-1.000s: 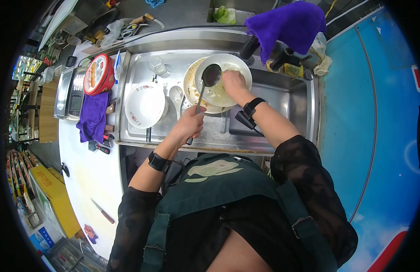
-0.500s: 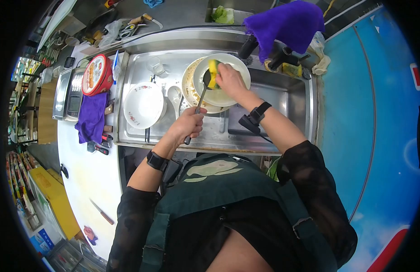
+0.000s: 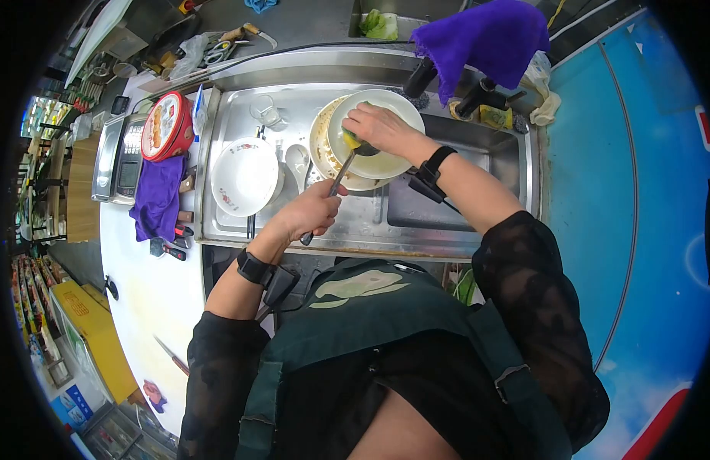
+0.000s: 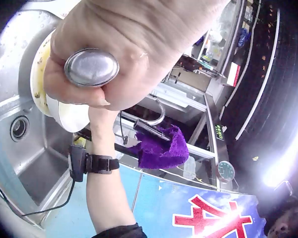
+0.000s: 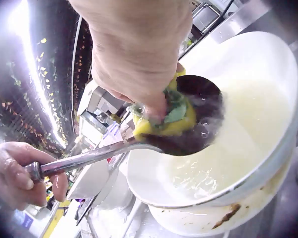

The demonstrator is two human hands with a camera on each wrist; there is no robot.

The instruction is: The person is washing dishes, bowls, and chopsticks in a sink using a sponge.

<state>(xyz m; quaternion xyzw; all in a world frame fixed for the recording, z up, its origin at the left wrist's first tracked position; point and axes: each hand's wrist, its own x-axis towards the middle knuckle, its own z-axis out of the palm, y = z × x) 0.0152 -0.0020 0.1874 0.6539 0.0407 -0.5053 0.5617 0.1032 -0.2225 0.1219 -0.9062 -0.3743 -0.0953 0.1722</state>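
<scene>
The left hand (image 3: 312,211) grips a metal ladle (image 5: 203,91) by its handle, whose rounded end pokes out of the fist in the left wrist view. A yellow-and-green sponge (image 5: 181,121) is pinched in the right hand (image 3: 384,128), pressed into the ladle's dark, wet bowl. The ladle head is tilted over a white bowl (image 5: 270,54) of cloudy, pale water. That bowl sits on a wider dish (image 3: 319,153) with brown stains on its rim. In the head view, the right hand hides most of the sponge and ladle head.
Left of the stained dish are a white spoon (image 3: 298,162), a flowered bowl (image 3: 243,180), chopsticks (image 3: 251,226) and a drinking glass (image 3: 267,116). A sink basin (image 3: 493,169) lies right, below a purple cloth (image 3: 485,46). A knife (image 3: 171,354) rests on the white counter.
The right hand came up out of the bowl's water with the sponge, then moved left and over onto the ladle head. The left hand keeps its grip, the ladle tilting slightly.
</scene>
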